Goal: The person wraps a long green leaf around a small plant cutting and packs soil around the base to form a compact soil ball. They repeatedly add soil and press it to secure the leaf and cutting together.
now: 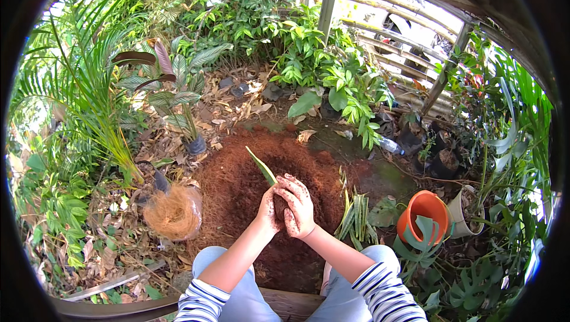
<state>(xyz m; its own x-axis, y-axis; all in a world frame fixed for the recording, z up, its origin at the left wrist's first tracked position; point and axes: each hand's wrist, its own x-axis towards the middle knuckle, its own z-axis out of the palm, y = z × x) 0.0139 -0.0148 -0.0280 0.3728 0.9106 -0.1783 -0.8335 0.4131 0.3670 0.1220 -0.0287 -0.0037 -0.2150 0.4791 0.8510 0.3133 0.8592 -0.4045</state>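
Both of my hands are cupped together above a mound of reddish-brown coir soil (231,201). Between my left hand (267,210) and my right hand (297,206) is a dark clump of soil (279,204), partly hidden by the fingers. A pointed snake plant leaf (262,166) with pale edges rises from the grip, leaning up and to the left. Its lower end is out of sight. Soil is stuck to the fingers, thickest on the right hand. Several more snake plant leaves (357,217) lie in a bundle right of the mound.
Coir fibre (171,213) bulges from a clear plastic bag on the left. An orange bucket (418,213) and a pale pot (467,213) lean at the right, partly behind a monstera leaf (421,242). A plastic bottle (390,145) lies farther back. A wooden plank (291,304) is below me.
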